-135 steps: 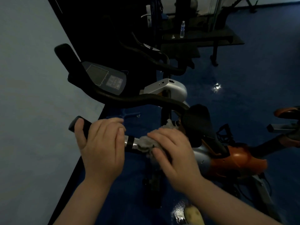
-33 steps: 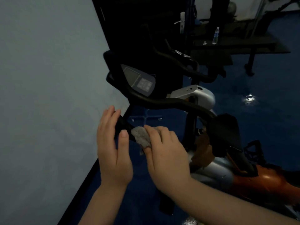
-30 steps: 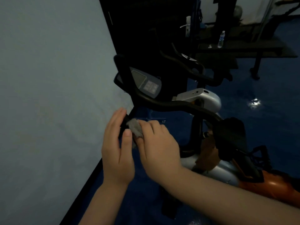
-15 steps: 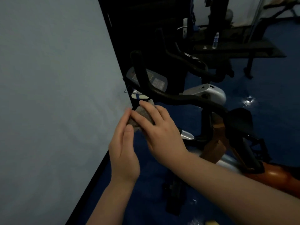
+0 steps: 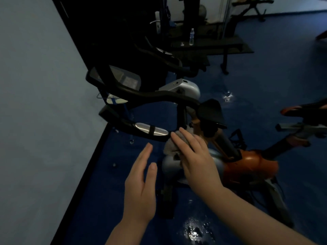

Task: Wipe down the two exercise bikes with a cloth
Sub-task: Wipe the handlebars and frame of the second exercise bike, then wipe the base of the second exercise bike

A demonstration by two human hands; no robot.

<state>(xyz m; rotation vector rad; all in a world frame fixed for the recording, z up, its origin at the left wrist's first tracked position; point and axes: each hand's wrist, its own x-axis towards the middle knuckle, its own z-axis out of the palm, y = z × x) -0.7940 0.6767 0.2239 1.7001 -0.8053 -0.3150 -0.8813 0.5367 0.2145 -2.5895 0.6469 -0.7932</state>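
Room: dim gym, blue floor (image 5: 265,85).
Left hand (image 5: 141,184): I see it spread, empty.
Right hand (image 5: 196,156): presses cloth (image 5: 170,145).
Cloth: soft, light; I'd bunch it under palm.
Handlebar (image 5: 134,128): just ahead.

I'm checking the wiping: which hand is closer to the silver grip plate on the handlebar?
Right. The right hand, holding the cloth, reaches just beside the plate; the left hand hovers open below it.

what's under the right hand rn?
A grey cloth bunched under the right hand, pressed near the bike's handlebar stem. The hand covers most of the cloth; the surface beneath it is hidden. The left hand is open and empty.
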